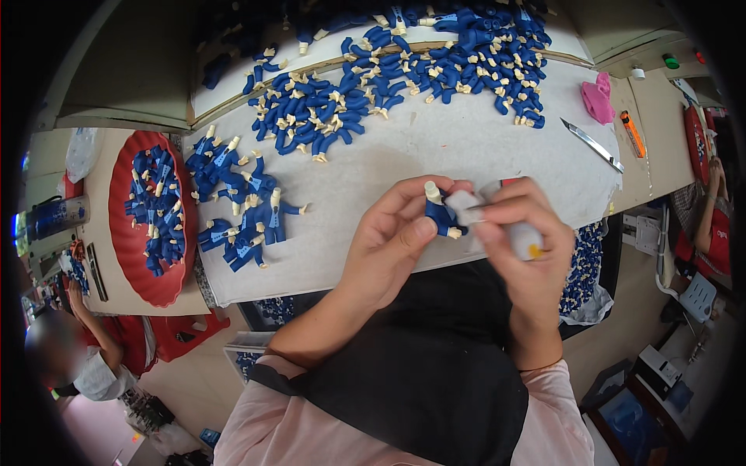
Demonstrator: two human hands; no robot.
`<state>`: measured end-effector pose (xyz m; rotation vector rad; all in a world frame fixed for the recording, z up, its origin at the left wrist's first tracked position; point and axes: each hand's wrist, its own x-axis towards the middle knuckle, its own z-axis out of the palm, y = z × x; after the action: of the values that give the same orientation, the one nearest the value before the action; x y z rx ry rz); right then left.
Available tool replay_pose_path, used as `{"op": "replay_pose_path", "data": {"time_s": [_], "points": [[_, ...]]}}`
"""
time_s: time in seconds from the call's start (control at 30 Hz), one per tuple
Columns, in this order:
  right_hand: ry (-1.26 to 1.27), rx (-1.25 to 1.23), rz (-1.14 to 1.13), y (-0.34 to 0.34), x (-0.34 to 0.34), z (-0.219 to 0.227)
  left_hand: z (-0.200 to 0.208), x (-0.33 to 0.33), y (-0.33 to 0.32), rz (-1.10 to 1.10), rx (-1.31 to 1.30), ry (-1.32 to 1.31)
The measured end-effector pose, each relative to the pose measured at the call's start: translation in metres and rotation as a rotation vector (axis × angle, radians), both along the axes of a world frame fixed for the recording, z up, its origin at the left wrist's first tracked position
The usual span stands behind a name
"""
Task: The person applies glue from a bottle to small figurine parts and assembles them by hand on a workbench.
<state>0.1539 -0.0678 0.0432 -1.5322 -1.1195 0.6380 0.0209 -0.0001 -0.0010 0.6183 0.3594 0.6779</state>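
Over the white-covered table, my left hand (392, 233) pinches a small headless blue doll figure (437, 211) with a cream neck and a cream hand. Close beside it, my right hand (528, 233) is closed round a blurred whitish object (466, 203) that meets or nearly meets the figure; I cannot tell which. Part of a rounded white thing with a yellow spot (525, 241) shows within the same hand, its kind unclear. Several assembled blue figures (252, 206) lie to the left of my hands. Further back is a large pile of loose blue arms with cream hands (311, 113).
A scalloped red tray (120, 225) with blue figures stands on the left. At the right lie a metal-bladed tool (592, 144), an orange cutter (633, 133) and a pink cloth-like piece (597, 99). More blue parts (584, 268) fill a container below the right table edge. Other people sit at both sides.
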Motion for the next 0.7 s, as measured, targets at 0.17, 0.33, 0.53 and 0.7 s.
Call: {"op": "replay_pose_path", "data": {"time_s": [0.17,0.33,0.53,0.7], "points": [[-0.112,0.007,-0.474,-0.019,0.037,0.004,-0.006,0.000,0.005,-0.168,-0.334,-0.233],[-0.469,0.007,-0.523,-0.024,0.063,-0.008,-0.011,-0.002,0.006,-0.255,-0.401,-0.306],[-0.038,0.129,-0.357,-0.032,0.046,-0.018,-0.006,-0.001,0.008,-0.284,-0.499,-0.334],[0.024,0.062,-0.141,-0.026,0.032,-0.018,-0.011,-0.001,0.005,-0.311,-0.548,-0.373]]}}
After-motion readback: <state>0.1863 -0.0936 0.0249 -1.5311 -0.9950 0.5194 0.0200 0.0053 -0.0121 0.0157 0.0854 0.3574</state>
